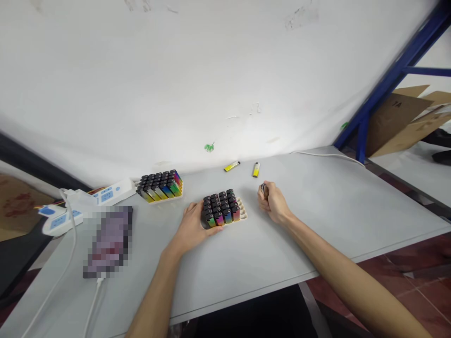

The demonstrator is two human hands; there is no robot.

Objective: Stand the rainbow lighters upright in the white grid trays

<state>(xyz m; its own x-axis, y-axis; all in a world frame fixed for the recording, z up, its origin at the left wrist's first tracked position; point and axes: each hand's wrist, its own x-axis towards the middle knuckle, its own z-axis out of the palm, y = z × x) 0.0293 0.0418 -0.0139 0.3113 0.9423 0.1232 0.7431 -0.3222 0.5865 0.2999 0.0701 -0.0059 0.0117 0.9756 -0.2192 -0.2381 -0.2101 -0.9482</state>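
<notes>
My left hand grips the left side of a pale tray, its thumb along the near edge. Several upright lighters with black tops and bright coloured bodies fill most of that tray. Bare slots show along its right end. Right of the tray, my right hand is closed around a lighter; only its dark top shows above the fingers. Behind, against the wall side, lie a yellow lighter on its side and another yellow and white lighter.
A second tray of upright lighters stands at the back left. Beside it are white power strips with cables and a blurred phone on a charging cord. A blue metal frame and cardboard boxes stand at the right.
</notes>
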